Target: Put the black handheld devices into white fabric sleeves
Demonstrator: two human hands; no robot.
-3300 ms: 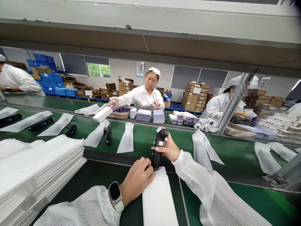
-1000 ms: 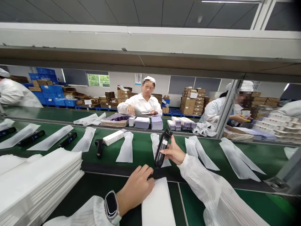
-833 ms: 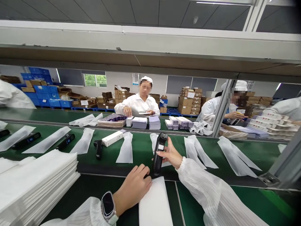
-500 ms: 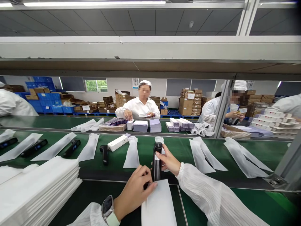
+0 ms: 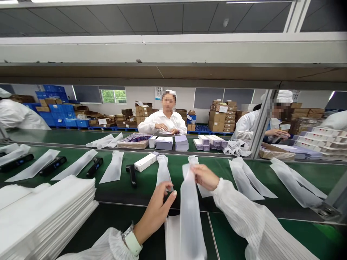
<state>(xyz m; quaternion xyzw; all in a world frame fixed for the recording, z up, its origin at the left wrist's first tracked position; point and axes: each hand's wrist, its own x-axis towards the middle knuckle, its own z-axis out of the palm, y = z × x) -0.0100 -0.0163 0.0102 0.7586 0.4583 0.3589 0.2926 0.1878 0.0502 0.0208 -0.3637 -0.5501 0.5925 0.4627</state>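
We seem midway through a run: our right hand [image 5: 205, 176] pinches the top of a white sleeve [image 5: 191, 213] at twelve o'clock, its contents unclear, and our left hand [image 5: 156, 206] is loosely open, empty; other sleeves [image 5: 111, 168] lie out on the green belt [image 5: 148, 178], while bare black devices [image 5: 132, 176] from nine to eleven and a stack of white sheets [image 5: 48, 206] at nine look left to do, with a co-worker [image 5: 162, 124] beyond at twelve, cartons [image 5: 217, 121] at one
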